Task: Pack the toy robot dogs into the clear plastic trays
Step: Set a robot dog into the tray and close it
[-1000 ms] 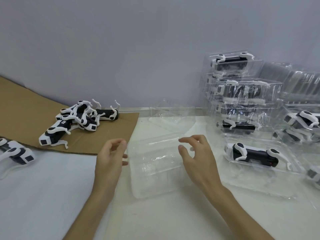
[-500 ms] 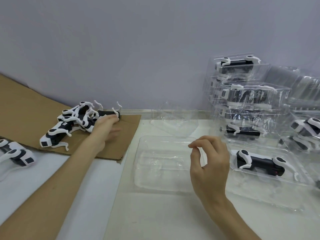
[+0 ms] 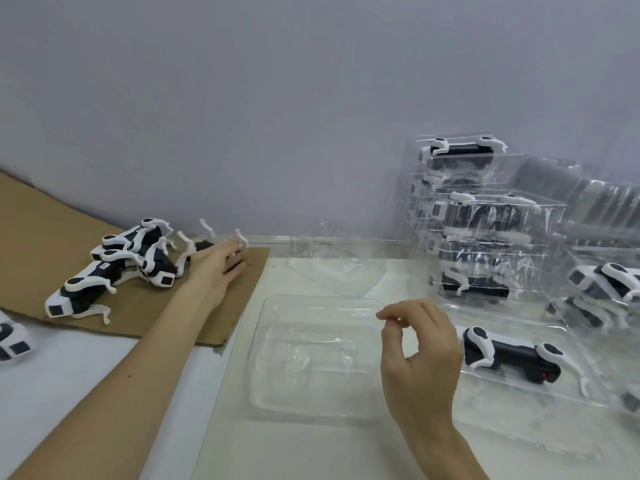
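Hidden or unclear: the left hand [image 3: 216,268] lies across the rightmost dog of the pile of toy robot dogs [image 3: 138,258]. That dog's body is mostly covered, with only a dark end and thin white legs showing above the fingers, so I cannot tell whether the left grip is clamped on it or just resting. One more dog [image 3: 12,341] is cut off by the left frame edge. The dogs inside the stack of packed trays [image 3: 485,220] at right are blurred by glare, and their number is not readable. Change: a second ago both hands flanked the empty tray [image 3: 311,375]. Half a second ago the left hand had already reached the pile, and its fingers now extend further over the end dog. The right hand [image 3: 419,362] remains above the tray's right edge, fingers loosely curled, forefinger and thumb tips close, the grip holding nothing. The tray has not moved. Task items: the dogs are black-bodied with white shoulders and legs, heaped on the cardboard [image 3: 41,244] at left. The empty tray sits on the white surface [image 3: 311,445], clear, rectangular, with a moulded recess. Just right of it lies a packed dog [image 3: 509,355] in its own tray.
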`<action>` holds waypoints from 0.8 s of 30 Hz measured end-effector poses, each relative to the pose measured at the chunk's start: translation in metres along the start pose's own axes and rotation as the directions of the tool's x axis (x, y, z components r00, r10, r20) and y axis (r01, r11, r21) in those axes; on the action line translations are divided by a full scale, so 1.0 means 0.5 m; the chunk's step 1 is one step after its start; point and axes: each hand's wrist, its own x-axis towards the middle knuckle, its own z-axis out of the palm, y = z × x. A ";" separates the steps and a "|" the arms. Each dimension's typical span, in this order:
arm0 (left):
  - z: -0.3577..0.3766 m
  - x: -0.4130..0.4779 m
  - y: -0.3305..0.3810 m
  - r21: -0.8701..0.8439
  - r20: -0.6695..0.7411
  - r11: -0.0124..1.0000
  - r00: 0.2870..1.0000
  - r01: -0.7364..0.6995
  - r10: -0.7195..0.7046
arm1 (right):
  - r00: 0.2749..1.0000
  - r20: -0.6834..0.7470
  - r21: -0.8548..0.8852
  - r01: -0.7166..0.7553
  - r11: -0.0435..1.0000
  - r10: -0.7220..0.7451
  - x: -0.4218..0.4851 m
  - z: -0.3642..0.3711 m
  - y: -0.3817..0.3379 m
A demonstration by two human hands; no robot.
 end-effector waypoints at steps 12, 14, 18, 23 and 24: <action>0.074 -0.180 0.049 -0.140 0.391 0.979 0.901 -0.146 0.190 | 0.997 -0.021 0.284 -0.071 0.956 0.080 0.005 -0.017 -0.028; 0.091 -0.219 0.061 -0.150 0.504 0.973 0.832 -0.178 0.230 | 0.987 0.002 0.387 -0.148 0.910 0.159 0.007 -0.021 -0.038; 0.123 -0.292 0.065 -0.044 0.634 0.935 0.713 -0.353 0.299 | 0.936 0.168 0.565 -0.349 0.748 0.310 0.015 -0.024 -0.049; 0.153 -0.358 0.024 0.118 0.713 0.824 0.625 -0.554 0.318 | 0.845 0.356 0.631 -0.532 0.565 0.399 0.025 -0.024 -0.034; 0.156 -0.366 0.019 0.118 0.734 0.815 0.602 -0.568 0.313 | 0.843 0.350 0.636 -0.534 0.557 0.408 0.025 -0.023 -0.031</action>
